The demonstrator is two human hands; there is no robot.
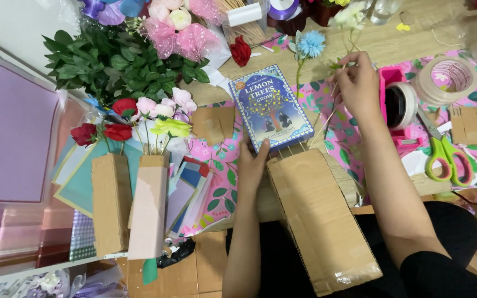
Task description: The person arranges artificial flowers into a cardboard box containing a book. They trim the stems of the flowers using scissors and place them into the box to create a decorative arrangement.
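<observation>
Left hand (pixel 251 164) lay flat, fingers open, beside the cardboard box (pixel 319 218) (book (pixel 270 106) on its top end); right hand (pixel 358 84) pinched a white flower stem (pixel 346 33) above the table (pixel 393 38).

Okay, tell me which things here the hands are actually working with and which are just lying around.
In hand:
- left hand on the cardboard box and blue book
- right hand holding a white flower stem

Lying about:
- green scissors
- tape roll
- pink tape dispenser
- two cardboard vases of flowers
- leafy greenery
- red rose
</observation>
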